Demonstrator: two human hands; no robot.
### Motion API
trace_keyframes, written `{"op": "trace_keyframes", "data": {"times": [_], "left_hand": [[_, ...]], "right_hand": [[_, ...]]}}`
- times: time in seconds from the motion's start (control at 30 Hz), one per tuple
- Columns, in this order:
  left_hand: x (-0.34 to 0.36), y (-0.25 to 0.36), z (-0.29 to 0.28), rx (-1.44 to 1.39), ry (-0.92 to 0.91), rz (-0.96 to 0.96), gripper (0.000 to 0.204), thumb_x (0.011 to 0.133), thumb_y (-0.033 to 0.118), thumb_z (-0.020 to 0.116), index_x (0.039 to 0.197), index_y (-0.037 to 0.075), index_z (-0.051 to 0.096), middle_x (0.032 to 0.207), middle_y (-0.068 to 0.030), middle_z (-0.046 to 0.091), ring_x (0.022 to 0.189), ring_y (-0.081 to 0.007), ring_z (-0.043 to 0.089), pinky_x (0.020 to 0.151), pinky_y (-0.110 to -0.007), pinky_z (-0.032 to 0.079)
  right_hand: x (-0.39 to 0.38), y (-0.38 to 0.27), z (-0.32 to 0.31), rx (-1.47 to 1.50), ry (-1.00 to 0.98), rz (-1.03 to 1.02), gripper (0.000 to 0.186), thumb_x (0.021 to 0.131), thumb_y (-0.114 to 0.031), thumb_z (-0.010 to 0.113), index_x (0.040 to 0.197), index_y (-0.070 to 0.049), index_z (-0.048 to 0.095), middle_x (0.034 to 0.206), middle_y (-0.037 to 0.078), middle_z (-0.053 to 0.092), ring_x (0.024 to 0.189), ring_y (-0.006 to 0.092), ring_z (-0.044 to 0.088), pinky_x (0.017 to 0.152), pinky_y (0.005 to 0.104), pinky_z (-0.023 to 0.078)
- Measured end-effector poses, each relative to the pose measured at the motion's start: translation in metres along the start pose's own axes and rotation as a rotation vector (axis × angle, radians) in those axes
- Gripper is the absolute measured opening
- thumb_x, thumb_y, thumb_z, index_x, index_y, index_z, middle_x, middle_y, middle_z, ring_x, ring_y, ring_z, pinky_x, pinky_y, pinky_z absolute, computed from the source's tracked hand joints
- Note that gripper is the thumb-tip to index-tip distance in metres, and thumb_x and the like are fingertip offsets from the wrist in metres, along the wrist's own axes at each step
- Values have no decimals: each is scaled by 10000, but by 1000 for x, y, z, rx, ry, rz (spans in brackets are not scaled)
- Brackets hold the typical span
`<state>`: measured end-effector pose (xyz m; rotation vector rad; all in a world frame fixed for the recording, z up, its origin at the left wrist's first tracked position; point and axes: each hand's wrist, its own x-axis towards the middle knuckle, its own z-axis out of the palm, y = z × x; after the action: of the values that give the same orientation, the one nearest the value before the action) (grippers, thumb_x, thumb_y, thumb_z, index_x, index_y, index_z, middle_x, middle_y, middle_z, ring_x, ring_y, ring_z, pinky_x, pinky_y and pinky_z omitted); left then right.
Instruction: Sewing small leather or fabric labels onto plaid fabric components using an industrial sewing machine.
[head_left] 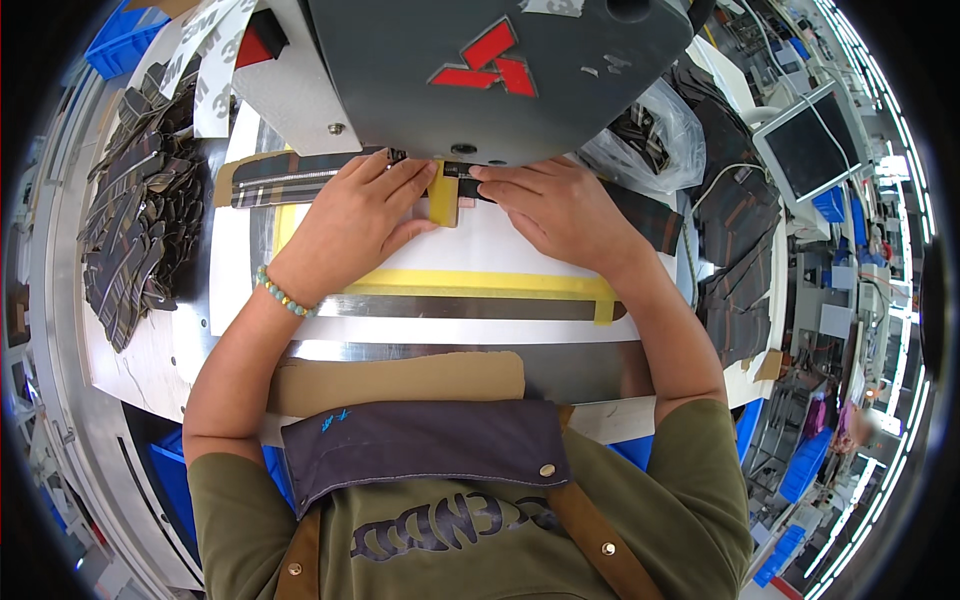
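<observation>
A dark plaid fabric strip [655, 215] lies across the work surface under the grey sewing machine head [420, 80]. My left hand [365, 215] rests on its left part, fingers stretched toward the machine and thumb held apart. My right hand [560, 210] lies over the strip on the other side, with fingers extended toward the middle and the tips touching it. Between both hands a yellow guide piece [443, 200] stands over the strip. A pale zigzag-like trim [290, 185] runs along the strip's left end. The needle area is hidden by the machine head.
A heap of plaid pieces [145, 210] sits at the left, and more plaid cloth [735, 260] lies at the right. A clear plastic bag [660, 140] with dark pieces stands near the machine. Yellow tape [470, 283] crosses the white plate. A screen [808, 140] stands far right.
</observation>
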<state>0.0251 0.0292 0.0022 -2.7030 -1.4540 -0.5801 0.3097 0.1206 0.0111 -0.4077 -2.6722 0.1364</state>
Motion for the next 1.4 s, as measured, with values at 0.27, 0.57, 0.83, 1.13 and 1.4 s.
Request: {"op": "trace_keyframes", "data": {"times": [0.27, 0.57, 0.83, 1.13, 1.4], "left_hand": [[1, 1, 0, 11, 7, -1, 620, 935, 309, 802, 1443, -18, 667, 1394, -164, 701, 1234, -349, 622, 1128, -444, 513], [0, -1, 1, 3, 8, -1, 604, 936, 300, 805, 1431, -19, 672, 1391, -168, 698, 1274, -361, 614, 1152, -451, 499], [0, -2, 3, -2, -13, -20, 574, 957, 278, 783, 1436, -17, 665, 1399, -176, 682, 1340, -380, 582, 1191, -472, 462], [1, -3, 3, -18, -11, -28, 549, 966, 270, 775, 1419, -19, 666, 1386, -178, 684, 1338, -377, 583, 1194, -471, 456], [0, -3, 3, -18, 9, -20, 552, 957, 287, 784, 1402, -23, 681, 1379, -177, 690, 1336, -377, 588, 1190, -473, 461]], "right_hand": [[0, 2, 2, -9, 28, -12, 260, 835, -10, 743, 1091, -45, 761, 1222, 66, 793, 1118, 244, 750, 964, 391, 622], [2, 3, 1, -6, 30, -21, 262, 833, -11, 746, 1092, -41, 768, 1209, 69, 793, 1108, 246, 749, 957, 392, 622], [1, 4, 2, -7, 35, -5, 260, 835, -14, 749, 1093, -40, 770, 1183, 74, 792, 1102, 251, 750, 953, 391, 620], [2, 5, 3, -8, 43, 1, 236, 843, -2, 735, 1074, -37, 769, 1193, 82, 794, 1104, 256, 752, 943, 393, 618], [1, 4, 3, 6, 33, -7, 243, 845, -18, 742, 1086, -39, 771, 1204, 79, 792, 1119, 253, 749, 951, 395, 616]]}}
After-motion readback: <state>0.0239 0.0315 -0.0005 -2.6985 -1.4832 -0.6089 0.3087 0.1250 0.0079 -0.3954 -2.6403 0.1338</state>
